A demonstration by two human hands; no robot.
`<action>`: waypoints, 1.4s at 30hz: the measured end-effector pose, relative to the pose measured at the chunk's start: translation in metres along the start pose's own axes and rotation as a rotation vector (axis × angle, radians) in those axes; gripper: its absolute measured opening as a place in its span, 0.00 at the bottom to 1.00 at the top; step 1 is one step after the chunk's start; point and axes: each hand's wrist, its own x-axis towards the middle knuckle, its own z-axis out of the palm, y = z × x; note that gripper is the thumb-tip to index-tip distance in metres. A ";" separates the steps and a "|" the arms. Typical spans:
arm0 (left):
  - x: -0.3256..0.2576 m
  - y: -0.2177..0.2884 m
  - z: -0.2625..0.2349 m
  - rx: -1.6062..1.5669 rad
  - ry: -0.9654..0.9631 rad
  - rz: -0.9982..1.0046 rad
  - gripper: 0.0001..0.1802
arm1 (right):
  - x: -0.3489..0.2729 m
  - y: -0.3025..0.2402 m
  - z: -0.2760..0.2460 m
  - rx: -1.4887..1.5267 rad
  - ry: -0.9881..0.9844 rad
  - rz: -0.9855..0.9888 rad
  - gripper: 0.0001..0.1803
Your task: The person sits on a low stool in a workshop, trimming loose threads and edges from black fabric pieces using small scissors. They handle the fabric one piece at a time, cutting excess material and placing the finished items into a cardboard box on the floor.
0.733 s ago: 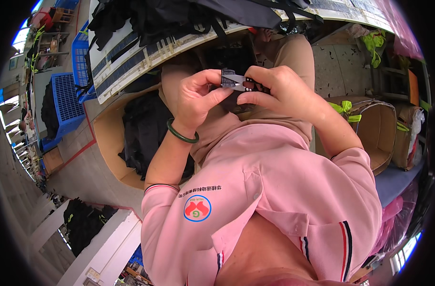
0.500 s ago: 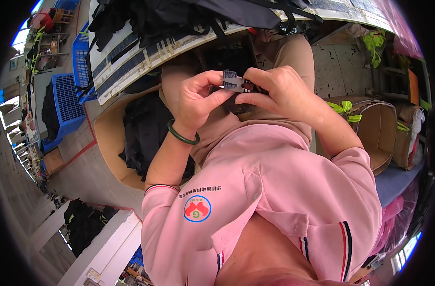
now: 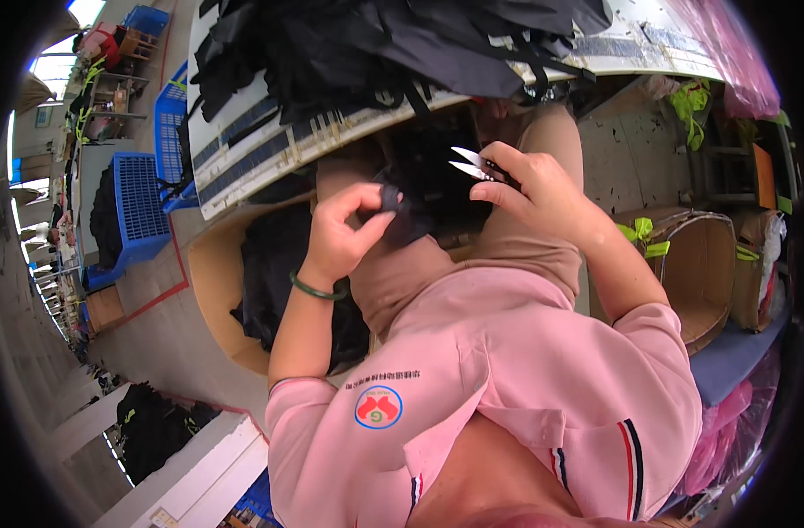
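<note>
My left hand (image 3: 338, 236), with a green bangle on its wrist, pinches a small black fabric piece (image 3: 389, 199) between thumb and fingers above my left thigh. The piece is partly hidden by the fingers and slightly blurred. Across from it, my right hand (image 3: 543, 192) is closed around a pair of thread snips (image 3: 472, 167). Their two silver blades stand apart and point left, with nothing between them. A gap separates the blades from the black piece.
Dark fabric pieces (image 3: 402, 53) are heaped on the worktable (image 3: 287, 141) ahead, straps hanging over its edge. A cardboard box (image 3: 210, 264) with black cloth stands at my left, and another carton (image 3: 697, 282) at my right. Blue crates (image 3: 138, 198) sit further left.
My hands have moved apart: the left went left and down with the black piece, the right shifted slightly right. The snips' blades, earlier at the piece, now stand clear of it.
</note>
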 end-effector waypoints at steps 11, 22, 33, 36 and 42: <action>-0.212 -0.139 -0.088 0.746 -1.200 -0.936 0.26 | 0.107 0.063 0.009 0.062 0.379 -0.006 0.18; -0.049 -0.055 -0.029 0.323 -0.296 -0.358 0.17 | 0.211 0.090 -0.054 -0.637 0.579 0.074 0.12; 0.051 -0.040 0.030 -0.934 -0.080 -0.317 0.32 | 0.057 0.004 0.017 0.048 0.257 -0.295 0.10; 0.082 -0.017 0.034 -0.974 -0.045 -0.259 0.37 | 0.020 -0.008 0.038 0.174 -0.029 -0.355 0.13; 0.085 -0.014 0.054 -0.948 -0.110 -0.456 0.18 | -0.003 -0.004 0.068 0.155 -0.185 -0.470 0.14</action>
